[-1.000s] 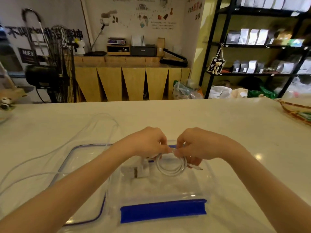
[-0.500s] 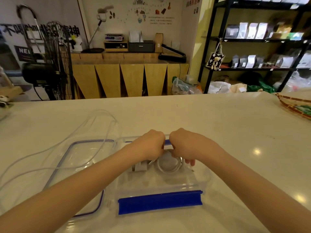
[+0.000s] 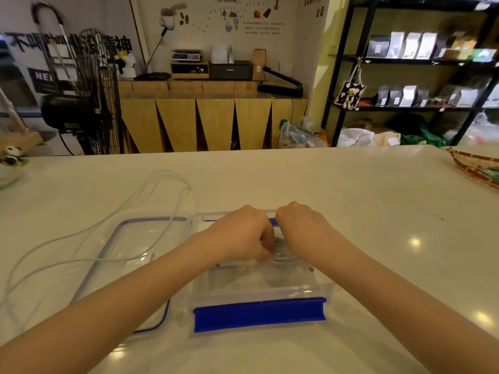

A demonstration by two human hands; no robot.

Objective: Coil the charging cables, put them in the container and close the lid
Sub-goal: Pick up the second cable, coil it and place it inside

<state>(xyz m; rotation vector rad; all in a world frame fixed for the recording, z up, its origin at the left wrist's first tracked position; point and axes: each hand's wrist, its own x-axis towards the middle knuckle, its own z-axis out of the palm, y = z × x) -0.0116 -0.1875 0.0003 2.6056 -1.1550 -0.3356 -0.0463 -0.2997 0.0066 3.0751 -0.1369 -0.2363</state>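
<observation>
A clear plastic container (image 3: 259, 292) with blue clasps stands open on the table in front of me. My left hand (image 3: 243, 233) and my right hand (image 3: 299, 228) are both down inside it, side by side, closed on a small coil of white charging cable (image 3: 282, 256) near the container's floor. The hands hide most of the coil. The clear lid (image 3: 129, 252) with a blue seal lies flat to the left of the container. A second white cable (image 3: 81, 233) lies loose in long loops across the lid and the table at the left.
A woven basket (image 3: 475, 166) sits at the table's right edge. A small bowl with a panda figure (image 3: 10, 163) sits at the left edge. Beyond the table are a fan, a wooden counter and black shelves.
Both hands have lowered the coiled cable from above the container down into it, and they have come closer together. The loose cable and lid have not moved.
</observation>
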